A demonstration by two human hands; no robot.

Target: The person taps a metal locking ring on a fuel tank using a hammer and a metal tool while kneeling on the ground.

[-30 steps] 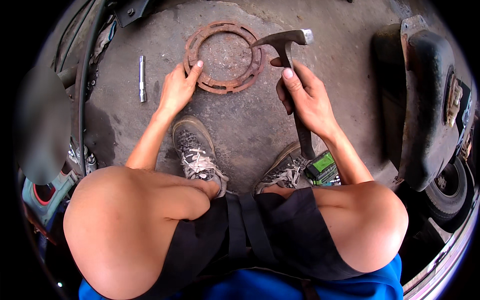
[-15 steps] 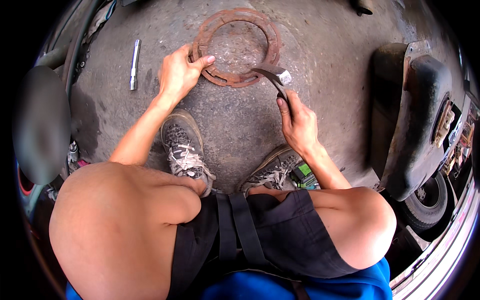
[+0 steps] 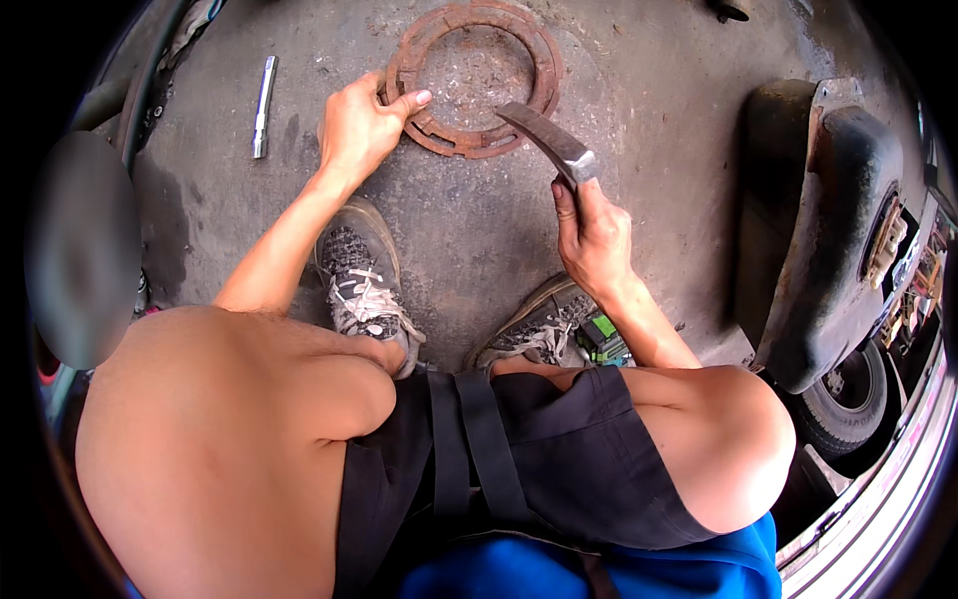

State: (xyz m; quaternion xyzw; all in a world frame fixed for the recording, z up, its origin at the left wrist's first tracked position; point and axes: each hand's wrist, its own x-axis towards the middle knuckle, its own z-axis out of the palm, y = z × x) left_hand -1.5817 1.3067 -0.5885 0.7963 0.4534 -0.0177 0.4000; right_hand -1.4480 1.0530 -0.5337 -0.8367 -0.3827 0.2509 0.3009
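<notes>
A rusty flat metal ring [image 3: 547, 75] with slots around its rim lies on the concrete floor in front of my feet. My left hand [image 3: 361, 122] grips its left edge, thumb on top and the fingers partly hidden at the outer side. In my right hand [image 3: 596, 235] is a hammer [image 3: 551, 140], held close below its head. The long tapered end of the head points left, over the ring's lower right rim. My fist hides most of the handle.
A chrome tubular wrench [image 3: 264, 107] lies on the floor left of the ring. To the right stands a large black metal tank [image 3: 838, 230], with a tyre [image 3: 848, 399] beyond it. A green and black battery pack [image 3: 603, 341] sits beside my right shoe [image 3: 539, 324].
My right hand has raised the hammer and turned its head, lifting it off the ring's rim. My left hand keeps its hold on the ring. The whole view has shifted slightly.
</notes>
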